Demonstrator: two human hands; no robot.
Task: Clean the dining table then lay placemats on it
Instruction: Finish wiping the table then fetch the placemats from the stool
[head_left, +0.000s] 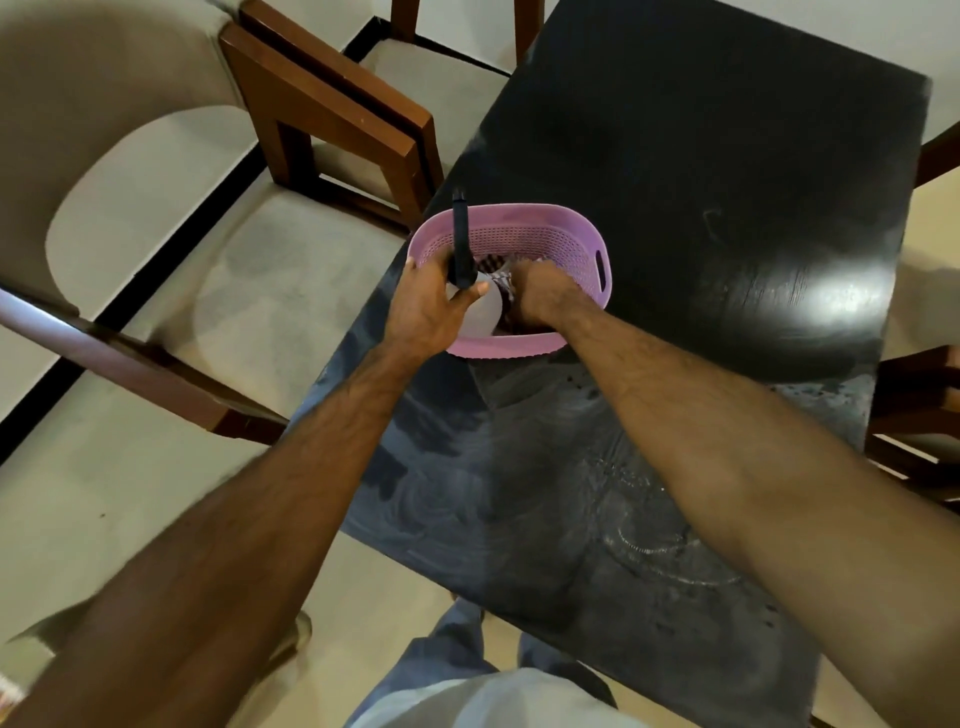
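Both forearms reached forward over the wet, streaked near end of the black desk (727, 156) into a pink perforated basket (566, 241) standing on it. Left hand (426, 312) had its grip around a spray bottle (480, 312) (black nozzle up); right hand (540, 296) had its grip closed on a checked cloth (501, 283) inside.

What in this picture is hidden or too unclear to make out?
- Head view: the right hand reaches into the pink basket; its fingertips and what lies at the basket's bottom are covered by the hands.
- The checked cloth is mostly covered, so its size is unclear.
- The left hand covers much of the spray bottle.
- The table is cut off at the bottom edge.
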